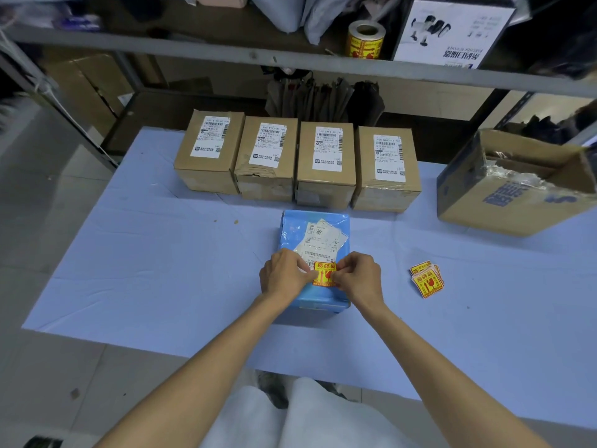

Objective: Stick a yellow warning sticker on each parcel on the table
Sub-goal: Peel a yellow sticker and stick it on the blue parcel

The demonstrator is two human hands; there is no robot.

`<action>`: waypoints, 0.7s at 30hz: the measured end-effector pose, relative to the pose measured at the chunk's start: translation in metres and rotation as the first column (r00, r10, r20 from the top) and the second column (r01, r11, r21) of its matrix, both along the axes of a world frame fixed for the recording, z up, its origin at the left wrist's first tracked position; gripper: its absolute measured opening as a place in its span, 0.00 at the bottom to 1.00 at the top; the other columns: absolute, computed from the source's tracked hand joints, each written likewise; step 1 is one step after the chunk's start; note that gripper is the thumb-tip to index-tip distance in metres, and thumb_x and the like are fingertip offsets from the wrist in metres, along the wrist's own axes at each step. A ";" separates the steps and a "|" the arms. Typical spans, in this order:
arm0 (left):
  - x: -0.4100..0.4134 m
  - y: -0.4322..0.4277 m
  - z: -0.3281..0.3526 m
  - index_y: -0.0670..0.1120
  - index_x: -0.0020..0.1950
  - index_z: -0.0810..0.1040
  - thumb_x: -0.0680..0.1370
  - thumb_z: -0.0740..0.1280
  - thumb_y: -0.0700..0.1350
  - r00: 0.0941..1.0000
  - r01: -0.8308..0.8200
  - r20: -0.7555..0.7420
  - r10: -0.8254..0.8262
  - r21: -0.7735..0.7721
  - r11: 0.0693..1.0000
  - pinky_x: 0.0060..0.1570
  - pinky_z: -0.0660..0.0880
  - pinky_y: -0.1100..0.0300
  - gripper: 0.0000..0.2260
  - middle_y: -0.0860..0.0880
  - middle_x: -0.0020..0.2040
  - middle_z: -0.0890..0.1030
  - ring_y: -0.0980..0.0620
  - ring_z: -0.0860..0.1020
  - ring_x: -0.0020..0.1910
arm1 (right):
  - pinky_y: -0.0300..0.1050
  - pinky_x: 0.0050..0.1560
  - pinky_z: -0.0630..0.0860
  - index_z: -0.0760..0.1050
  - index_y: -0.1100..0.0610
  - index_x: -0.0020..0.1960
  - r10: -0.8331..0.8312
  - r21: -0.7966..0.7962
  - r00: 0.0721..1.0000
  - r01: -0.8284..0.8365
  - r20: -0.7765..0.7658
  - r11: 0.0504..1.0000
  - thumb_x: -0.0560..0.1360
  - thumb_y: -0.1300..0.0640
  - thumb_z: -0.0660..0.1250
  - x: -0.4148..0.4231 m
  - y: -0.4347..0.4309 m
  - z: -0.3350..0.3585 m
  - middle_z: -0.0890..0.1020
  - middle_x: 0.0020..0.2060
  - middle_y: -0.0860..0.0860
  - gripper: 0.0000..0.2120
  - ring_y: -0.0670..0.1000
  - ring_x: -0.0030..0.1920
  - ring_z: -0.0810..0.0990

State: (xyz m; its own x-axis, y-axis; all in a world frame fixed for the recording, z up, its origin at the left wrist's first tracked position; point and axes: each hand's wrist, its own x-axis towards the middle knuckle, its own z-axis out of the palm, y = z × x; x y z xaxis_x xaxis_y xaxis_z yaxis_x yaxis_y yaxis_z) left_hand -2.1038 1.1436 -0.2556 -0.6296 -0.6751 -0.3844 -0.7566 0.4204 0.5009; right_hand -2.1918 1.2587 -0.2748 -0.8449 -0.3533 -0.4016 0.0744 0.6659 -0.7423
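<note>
Two hands on one yellow sticker

We hold a yellow warning sticker (324, 273) between both hands over the near end of the blue parcel (315, 260), which lies near the middle of the counter (145, 270). Our left hand (284, 274) pinches the sticker's left edge and our right hand (357, 278) pinches its right edge. Four brown box parcels (297, 163) stand in a row at the far side, each bearing a white label. A loose pile of stickers (427, 279) lies to the right, well apart from the open carton (513, 182) at the far right.
</note>
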 end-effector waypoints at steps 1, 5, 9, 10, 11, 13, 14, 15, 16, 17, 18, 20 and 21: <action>0.000 0.001 0.000 0.50 0.44 0.83 0.69 0.74 0.56 1.000 0.012 0.004 -0.012 -0.014 1.000 0.44 0.70 0.58 0.11 0.50 0.54 0.80 0.47 0.78 0.54 | 0.53 0.43 0.82 0.77 0.61 0.39 0.023 0.035 0.999 -0.022 -0.035 0.999 0.66 0.66 0.72 0.001 -0.001 0.000 0.83 0.37 0.56 0.05 0.56 0.40 0.83; -0.001 0.002 -0.001 0.51 0.45 0.81 0.68 0.75 0.56 0.998 0.064 0.016 -0.063 -0.041 0.997 0.46 0.69 0.58 0.13 0.50 0.55 0.77 0.48 0.77 0.55 | 0.52 0.42 0.77 0.75 0.62 0.44 0.158 0.210 0.970 -0.119 -0.183 0.970 0.68 0.63 0.71 0.005 -0.005 0.003 0.81 0.41 0.56 0.07 0.57 0.42 0.79; 0.000 0.000 -0.001 0.51 0.45 0.81 0.67 0.76 0.56 0.993 0.115 -0.009 -0.115 -0.049 0.992 0.46 0.69 0.58 0.12 0.50 0.54 0.77 0.48 0.77 0.54 | 0.52 0.44 0.74 0.71 0.61 0.51 0.280 0.247 0.900 -0.203 -0.334 0.948 0.73 0.59 0.71 0.006 0.006 -0.003 0.75 0.48 0.55 0.11 0.57 0.47 0.75; 0.001 0.000 -0.001 0.52 0.45 0.81 0.67 0.76 0.56 0.990 0.136 -0.022 -0.137 -0.056 0.989 0.47 0.70 0.58 0.12 0.50 0.53 0.76 0.47 0.77 0.54 | 0.52 0.43 0.75 0.72 0.61 0.52 0.317 0.228 0.863 -0.243 -0.392 0.943 0.74 0.59 0.70 0.007 0.011 -0.006 0.75 0.48 0.55 0.10 0.57 0.48 0.75; 0.002 -0.001 -0.001 0.52 0.46 0.81 0.68 0.76 0.55 0.985 0.166 -0.034 -0.169 -0.065 0.984 0.47 0.70 0.58 0.12 0.50 0.53 0.76 0.47 0.77 0.53 | 0.53 0.41 0.76 0.74 0.61 0.52 0.370 0.225 0.809 -0.298 -0.457 0.928 0.74 0.60 0.70 0.009 0.015 -0.009 0.75 0.48 0.56 0.09 0.57 0.48 0.75; 0.002 -0.002 -0.002 0.54 0.50 0.81 0.69 0.75 0.54 0.966 0.249 -0.048 -0.253 -0.080 0.965 0.47 0.70 0.57 0.12 0.50 0.54 0.76 0.47 0.76 0.53 | 0.50 0.35 0.77 0.78 0.61 0.50 0.475 0.257 0.673 -0.403 -0.567 0.878 0.73 0.63 0.71 0.013 0.022 -0.014 0.78 0.48 0.56 0.07 0.58 0.48 0.77; 0.002 -0.003 -0.002 0.54 0.52 0.82 0.70 0.74 0.53 0.956 0.284 -0.050 -0.289 -0.083 0.955 0.47 0.70 0.57 0.12 0.50 0.54 0.76 0.47 0.77 0.53 | 0.48 0.32 0.77 0.79 0.61 0.49 0.508 0.278 0.621 -0.434 -0.597 0.857 0.72 0.62 0.72 0.013 0.025 -0.016 0.79 0.49 0.55 0.07 0.58 0.48 0.78; 0.001 -0.003 -0.001 0.53 0.54 0.82 0.71 0.73 0.53 0.948 0.309 -0.047 -0.314 -0.086 0.947 0.48 0.71 0.56 0.13 0.50 0.55 0.76 0.47 0.77 0.53 | 0.46 0.31 0.78 0.81 0.60 0.49 0.532 0.302 0.584 -0.448 -0.613 0.841 0.71 0.61 0.73 0.013 0.027 -0.016 0.81 0.49 0.54 0.07 0.58 0.48 0.80; 0.000 -0.003 -0.001 0.52 0.56 0.82 0.72 0.72 0.52 0.942 0.328 -0.040 -0.332 -0.093 0.940 0.48 0.72 0.55 0.13 0.50 0.55 0.76 0.46 0.77 0.53 | 0.46 0.31 0.79 0.82 0.58 0.49 0.551 0.330 0.552 -0.452 -0.626 0.829 0.71 0.59 0.74 0.012 0.028 -0.017 0.82 0.50 0.54 0.07 0.57 0.49 0.81; -0.001 -0.003 0.000 0.51 0.56 0.82 0.73 0.72 0.52 0.937 0.342 -0.028 -0.347 -0.106 0.934 0.48 0.72 0.55 0.13 0.49 0.55 0.75 0.46 0.78 0.53 | 0.46 0.31 0.80 0.83 0.57 0.48 0.570 0.363 0.525 -0.448 -0.632 0.817 0.70 0.58 0.75 0.010 0.030 -0.017 0.83 0.50 0.53 0.07 0.56 0.49 0.82; -0.001 -0.004 0.001 0.50 0.57 0.82 0.73 0.72 0.52 0.935 0.349 -0.019 -0.354 -0.118 0.930 0.48 0.73 0.55 0.14 0.49 0.55 0.75 0.46 0.78 0.52 | 0.46 0.32 0.80 0.84 0.56 0.48 0.579 0.392 0.502 -0.434 -0.643 0.811 0.70 0.56 0.76 0.007 0.031 -0.018 0.84 0.50 0.52 0.07 0.56 0.48 0.83; -0.001 -0.006 0.001 0.50 0.56 0.82 0.72 0.73 0.52 0.940 0.336 -0.021 -0.341 -0.122 0.934 0.47 0.72 0.55 0.14 0.50 0.55 0.75 0.46 0.78 0.52 | 0.44 0.33 0.80 0.84 0.54 0.46 0.601 0.455 0.454 -0.396 -0.658 0.798 0.73 0.54 0.72 0.004 0.032 -0.019 0.85 0.50 0.51 0.05 0.56 0.46 0.83; 0.000 -0.007 0.001 0.50 0.55 0.82 0.72 0.73 0.53 0.943 0.325 -0.027 -0.331 -0.121 0.938 0.48 0.72 0.55 0.14 0.50 0.54 0.75 0.47 0.78 0.52 | 0.43 0.33 0.79 0.84 0.54 0.46 0.608 0.479 0.451 -0.375 -0.654 0.794 0.75 0.52 0.66 0.004 0.032 -0.017 0.85 0.50 0.51 0.09 0.56 0.46 0.83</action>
State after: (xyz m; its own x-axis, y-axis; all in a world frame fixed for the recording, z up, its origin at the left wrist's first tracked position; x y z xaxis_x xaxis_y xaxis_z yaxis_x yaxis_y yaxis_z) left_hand -2.1039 1.1367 -0.2546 -0.8386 -0.4655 -0.2829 -0.5443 0.6971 0.4667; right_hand -2.1876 1.2907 -0.2917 -0.5742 -0.8053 0.1477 -0.8172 0.5525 -0.1642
